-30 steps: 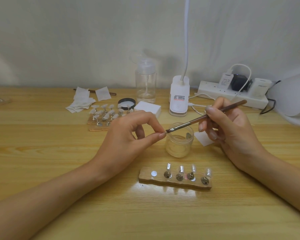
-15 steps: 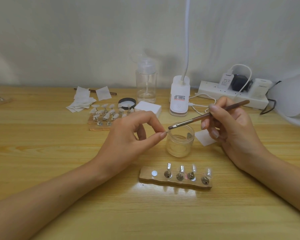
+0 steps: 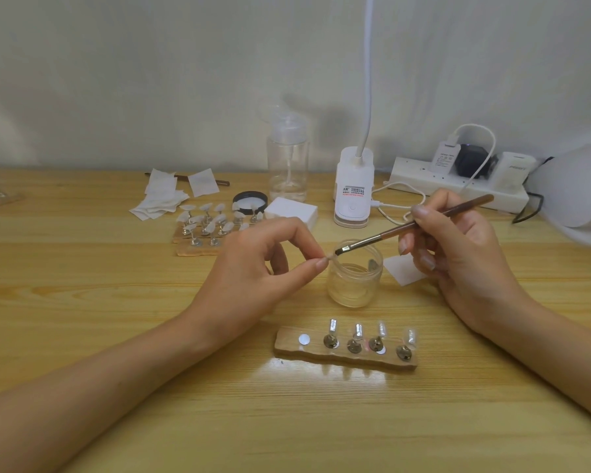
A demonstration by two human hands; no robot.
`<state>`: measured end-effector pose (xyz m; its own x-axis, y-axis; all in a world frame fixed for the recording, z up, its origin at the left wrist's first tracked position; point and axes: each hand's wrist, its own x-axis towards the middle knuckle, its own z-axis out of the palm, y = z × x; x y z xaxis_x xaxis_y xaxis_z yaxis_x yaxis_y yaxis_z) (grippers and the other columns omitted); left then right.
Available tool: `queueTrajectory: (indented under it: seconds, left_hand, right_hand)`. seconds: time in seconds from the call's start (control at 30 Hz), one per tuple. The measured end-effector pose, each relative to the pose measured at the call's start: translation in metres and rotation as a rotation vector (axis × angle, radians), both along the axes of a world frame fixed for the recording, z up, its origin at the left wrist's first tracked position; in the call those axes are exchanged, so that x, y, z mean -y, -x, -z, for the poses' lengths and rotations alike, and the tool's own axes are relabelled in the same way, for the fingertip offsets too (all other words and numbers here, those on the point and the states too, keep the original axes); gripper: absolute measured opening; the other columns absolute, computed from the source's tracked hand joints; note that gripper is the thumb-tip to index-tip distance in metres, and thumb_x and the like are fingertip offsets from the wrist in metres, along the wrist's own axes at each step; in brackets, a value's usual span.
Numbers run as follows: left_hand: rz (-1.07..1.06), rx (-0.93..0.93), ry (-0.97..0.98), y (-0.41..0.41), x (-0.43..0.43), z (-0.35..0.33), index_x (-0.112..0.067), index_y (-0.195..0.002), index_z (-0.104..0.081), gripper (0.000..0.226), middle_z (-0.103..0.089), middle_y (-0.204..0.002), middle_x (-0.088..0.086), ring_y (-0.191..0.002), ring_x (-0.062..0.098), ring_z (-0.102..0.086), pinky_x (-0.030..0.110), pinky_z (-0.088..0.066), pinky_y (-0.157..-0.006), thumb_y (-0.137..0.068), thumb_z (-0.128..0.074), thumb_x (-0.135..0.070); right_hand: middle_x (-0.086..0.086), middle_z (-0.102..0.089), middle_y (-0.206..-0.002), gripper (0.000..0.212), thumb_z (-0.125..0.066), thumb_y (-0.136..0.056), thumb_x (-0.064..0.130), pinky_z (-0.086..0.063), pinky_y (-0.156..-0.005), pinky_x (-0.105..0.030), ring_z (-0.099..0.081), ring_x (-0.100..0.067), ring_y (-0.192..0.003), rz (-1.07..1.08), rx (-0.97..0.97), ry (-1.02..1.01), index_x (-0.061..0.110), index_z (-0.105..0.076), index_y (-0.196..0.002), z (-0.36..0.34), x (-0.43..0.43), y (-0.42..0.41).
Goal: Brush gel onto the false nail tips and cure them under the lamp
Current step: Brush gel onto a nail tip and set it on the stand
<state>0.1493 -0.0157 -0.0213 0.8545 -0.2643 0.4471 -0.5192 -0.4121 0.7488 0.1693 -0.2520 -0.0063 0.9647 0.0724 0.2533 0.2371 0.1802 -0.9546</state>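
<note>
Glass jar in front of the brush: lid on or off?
Off. The glass jar shows a bare open rim; a black lid lies apart, farther back.

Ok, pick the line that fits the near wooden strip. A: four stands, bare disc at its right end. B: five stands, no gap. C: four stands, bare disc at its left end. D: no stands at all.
C: the near wooden strip shows a bare round disc at its left end and four metal stands beside it.
</note>
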Motion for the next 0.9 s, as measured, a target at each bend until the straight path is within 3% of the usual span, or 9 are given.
queueTrajectory:
  seconds: [0.4,0.5,0.73,0.9]
  left_hand:
    - [0.025,0.005,0.005,-0.0001,-0.0003,0.0002,-0.027,-0.083,-0.068,0.014,-0.068,-0.088,-0.018,-0.052,0.006,-0.05,0.008,-0.038,-0.057,-0.089,-0.077,-0.016]
    - [0.025,0.001,0.008,-0.0006,0.0,0.0005,-0.025,-0.083,-0.069,0.013,-0.068,-0.088,-0.017,-0.051,0.005,-0.049,0.008,-0.037,-0.057,-0.088,-0.077,-0.016]
    - [0.04,0.001,0.015,-0.0001,-0.0004,0.0004,-0.025,-0.083,-0.069,0.013,-0.068,-0.087,-0.018,-0.051,0.005,-0.048,0.008,-0.038,-0.057,-0.089,-0.077,-0.017]
    - [0.031,0.002,0.008,-0.0004,0.0002,0.0004,-0.023,-0.084,-0.069,0.01,-0.066,-0.082,-0.022,-0.051,0.005,-0.047,0.008,-0.037,-0.057,-0.089,-0.076,-0.018]
  right_hand:
    - [-0.004,-0.063,-0.06,0.025,-0.064,-0.086,0.031,-0.021,-0.041,-0.02,-0.039,-0.01,-0.042,-0.033,0.063,0.018,0.018,-0.045,-0.076,-0.0004,-0.0004,0.0014]
    - [-0.005,-0.062,-0.058,0.022,-0.061,-0.084,0.029,-0.017,-0.045,-0.028,-0.036,-0.011,-0.042,0.004,0.028,0.029,0.017,-0.045,-0.076,0.0008,-0.0008,0.0007]
    - [-0.003,-0.062,-0.059,0.025,-0.063,-0.092,0.027,-0.02,-0.042,-0.022,-0.038,-0.009,-0.041,-0.021,0.041,0.014,0.019,-0.045,-0.076,0.0007,0.0006,0.0003]
    - [-0.003,-0.06,-0.056,0.021,-0.06,-0.085,0.027,-0.021,-0.042,-0.021,-0.034,-0.009,-0.04,0.012,0.003,0.007,0.017,-0.043,-0.076,0.0006,0.0002,0.0]
